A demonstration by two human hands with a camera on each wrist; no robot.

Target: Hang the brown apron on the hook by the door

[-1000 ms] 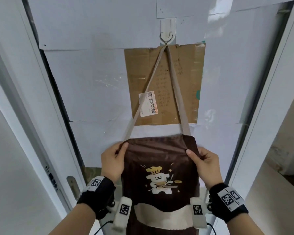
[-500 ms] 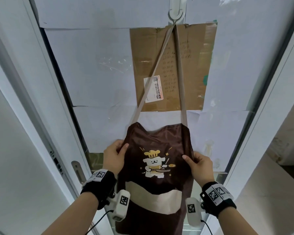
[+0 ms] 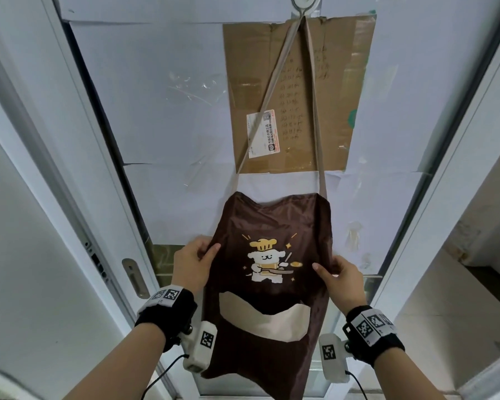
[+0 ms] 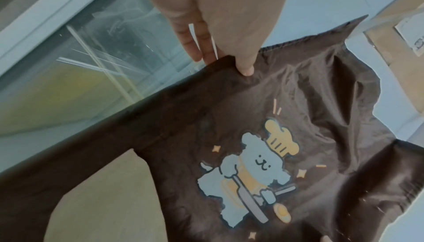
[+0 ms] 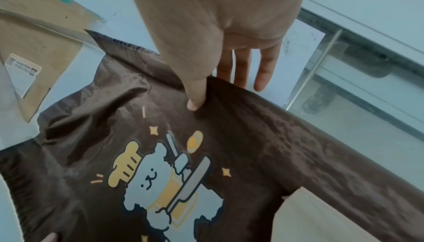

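Note:
The brown apron (image 3: 274,226) with a chef-dog print hangs by its beige neck strap (image 3: 318,116) from the white hook (image 3: 302,4) at the top of the door. My left hand (image 3: 198,259) pinches the apron's left edge, thumb on the front and fingers behind (image 4: 243,64). My right hand (image 3: 337,274) pinches the right edge the same way (image 5: 195,100). Both hands sit level with the print, below the bib's top corners. The apron's lower part hangs between my wrists, with its beige pocket (image 3: 266,319) showing.
A cardboard sheet (image 3: 295,90) with a white label is taped on the papered door behind the strap. A metal door handle (image 3: 133,277) sits low left. The white door frame (image 3: 456,174) runs down the right side, with floor beyond it.
Both hands have slid down the apron's side edges from the bib's top corners to the level of the print. The view has tilted down, so the hook sits at the top edge.

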